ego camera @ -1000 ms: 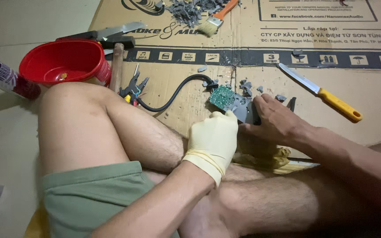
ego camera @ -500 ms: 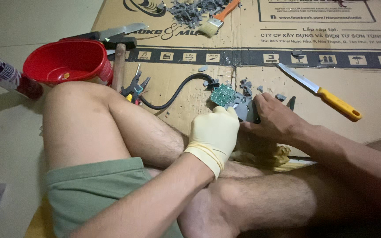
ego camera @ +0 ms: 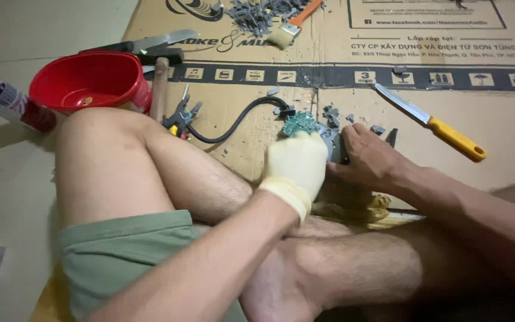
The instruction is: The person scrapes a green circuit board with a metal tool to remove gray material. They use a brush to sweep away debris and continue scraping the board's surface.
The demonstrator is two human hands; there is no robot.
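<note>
Green circuit board (ego camera: 300,124) pokes up just above the left hand (ego camera: 296,167), whose pale yellow glove curls tight around its lower edge, fingers closed on it. Right beside it, the bare right hand (ego camera: 372,158) presses down on a grey casing (ego camera: 332,146), fingers bent over its top; the board sits between the two hands, touching the casing. A black cable (ego camera: 233,122) runs from the board toward pliers (ego camera: 180,114) near the knee. On the cardboard (ego camera: 245,149), a yellow-handled knife (ego camera: 433,123) lies well apart to the right, a red bowl (ego camera: 90,80) to the left.
</note>
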